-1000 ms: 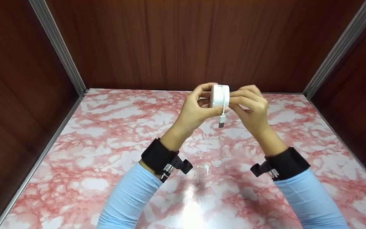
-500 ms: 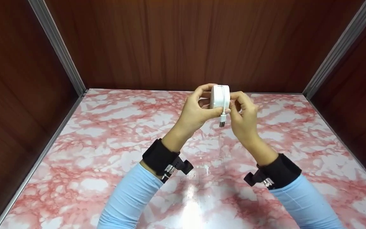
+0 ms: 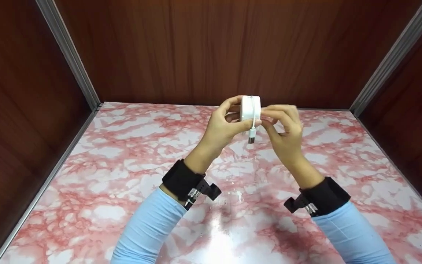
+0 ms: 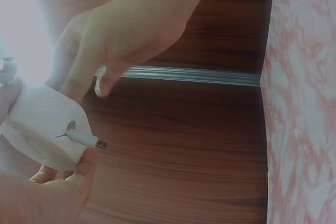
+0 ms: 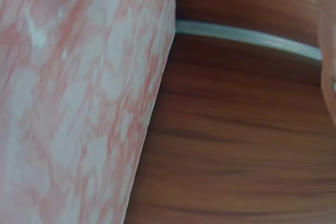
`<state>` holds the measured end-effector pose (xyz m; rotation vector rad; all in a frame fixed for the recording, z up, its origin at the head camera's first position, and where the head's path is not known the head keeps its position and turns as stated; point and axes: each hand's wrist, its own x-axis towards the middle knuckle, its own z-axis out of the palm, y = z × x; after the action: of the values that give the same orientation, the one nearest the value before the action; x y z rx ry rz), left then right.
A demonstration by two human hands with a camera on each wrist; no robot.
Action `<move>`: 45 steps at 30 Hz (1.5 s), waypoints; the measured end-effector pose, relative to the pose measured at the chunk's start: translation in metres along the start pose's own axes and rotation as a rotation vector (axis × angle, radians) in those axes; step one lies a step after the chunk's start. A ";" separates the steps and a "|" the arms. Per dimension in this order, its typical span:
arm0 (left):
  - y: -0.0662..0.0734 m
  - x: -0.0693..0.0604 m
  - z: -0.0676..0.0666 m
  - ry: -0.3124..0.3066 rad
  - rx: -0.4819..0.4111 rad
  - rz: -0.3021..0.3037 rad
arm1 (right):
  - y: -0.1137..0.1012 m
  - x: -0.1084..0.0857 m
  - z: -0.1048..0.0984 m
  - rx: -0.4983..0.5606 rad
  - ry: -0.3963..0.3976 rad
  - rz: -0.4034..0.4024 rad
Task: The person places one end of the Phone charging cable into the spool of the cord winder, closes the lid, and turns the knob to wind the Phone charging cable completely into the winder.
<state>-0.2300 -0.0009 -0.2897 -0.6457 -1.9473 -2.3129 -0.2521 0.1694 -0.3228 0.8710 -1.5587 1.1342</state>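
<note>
Above the table, my left hand (image 3: pixel 218 124) grips a white rounded device (image 3: pixel 247 109), thumb on the near side and fingers behind. A thin white USB cable (image 3: pixel 253 113) runs down its edge, under or beside the thumb, and its USB plug (image 3: pixel 251 136) hangs below. My right hand (image 3: pixel 286 126) is at the device's right side with fingers extended and thumb apart; their tips are partly hidden. In the left wrist view, the device (image 4: pixel 47 111) shows a textured face with the plug (image 4: pixel 84 138) sticking out. Only a sliver of my right hand (image 5: pixel 328 40) shows in the right wrist view.
A red-and-white marbled table (image 3: pixel 123 176) lies below both hands. Dark wood panels (image 3: pixel 203 51) enclose the back and sides, with metal corner posts (image 3: pixel 68 51) between them. Glare whitens part of the left wrist view.
My right hand drew in with finger and thumb close together at the device, then spread its fingers out again. The left hand shifted slightly left with the device.
</note>
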 end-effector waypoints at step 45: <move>-0.009 -0.001 0.006 -0.008 -0.045 -0.023 | -0.004 -0.004 -0.003 0.150 -0.141 0.327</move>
<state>-0.2303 0.0060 -0.2972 -0.6402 -1.9217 -2.3777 -0.2460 0.1707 -0.3255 0.8281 -1.7957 1.4636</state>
